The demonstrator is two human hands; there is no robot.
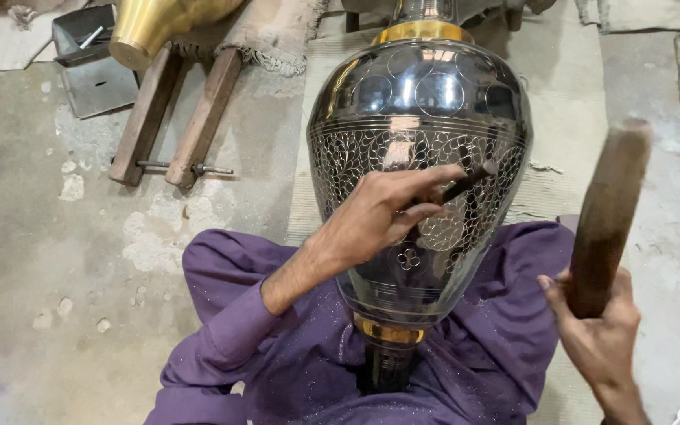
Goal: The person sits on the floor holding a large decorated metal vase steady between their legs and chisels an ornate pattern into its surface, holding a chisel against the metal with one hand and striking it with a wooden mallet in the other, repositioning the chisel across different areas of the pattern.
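The left hand (379, 216) pinches a thin dark metal chisel (469, 181) against the large black, leaf-engraved, brass-banded metal vase (418, 102), while the right hand (599, 327) grips a raised brown wooden mallet (609, 212).

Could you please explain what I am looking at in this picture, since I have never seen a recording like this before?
There is no machine here: a person works with two bare hands, and the single picture comes from a camera worn on their head, looking down at their lap. Across the lap, over purple clothing, lies a large dark metal vase with fine leaf-like engraving and gold-coloured bands. The left hand grips a thin dark chisel whose tip seems to rest on the engraved surface. The right hand holds a thick wooden mallet, raised beside the vase and blurred. On the concrete floor to the left sit a wooden stand bearing a brass vessel, and a small metal tray. A woven mat lies beneath the vase.
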